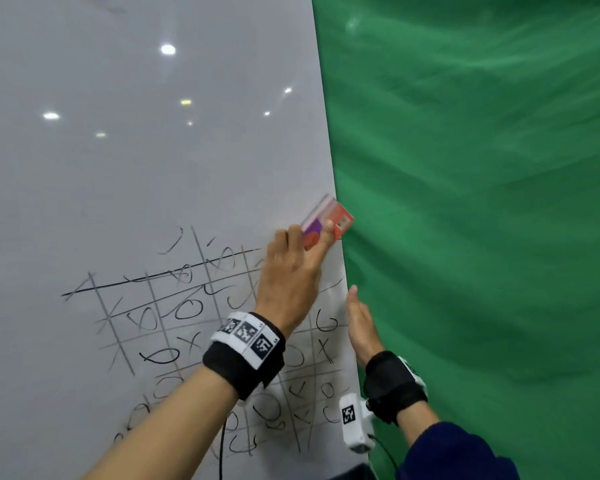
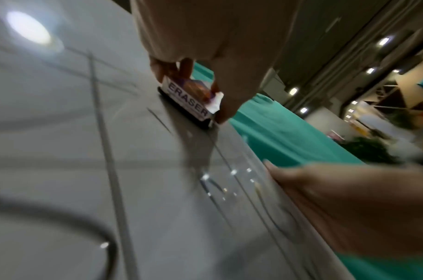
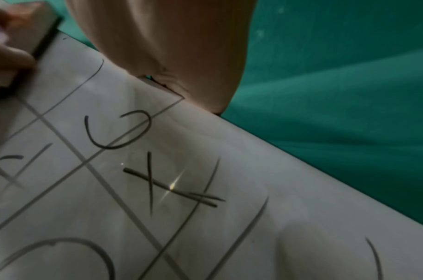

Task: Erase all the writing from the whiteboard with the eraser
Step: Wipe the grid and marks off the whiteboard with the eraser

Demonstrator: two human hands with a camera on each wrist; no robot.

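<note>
Left forearm point(image 1: 174, 407) extends to the whiteboard point(image 1: 118, 168). Left hand point(image 1: 288, 275) grip is clamped on the eraser point(image 1: 329, 220), pressed flat at the board's right edge above the tic-tac-toe writing point(image 1: 187, 306). Right hand point(image 1: 361, 323), fingers straight, steadies that edge against the green cloth point(image 1: 482, 202).

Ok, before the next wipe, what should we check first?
1. Left hand grips the eraser: ok.
2. Eraser's dark pad lies on the whiteboard: ok, by the left wrist view.
3. Right hand at the board's right edge, fingers straight: ok; whether it steadies the board, cannot tell.
4. Writing all gone: not ok, grids with X and O marks remain below the eraser.
5. Eraser well inside the board: not ok, it overhangs the right edge against the green cloth.
</note>
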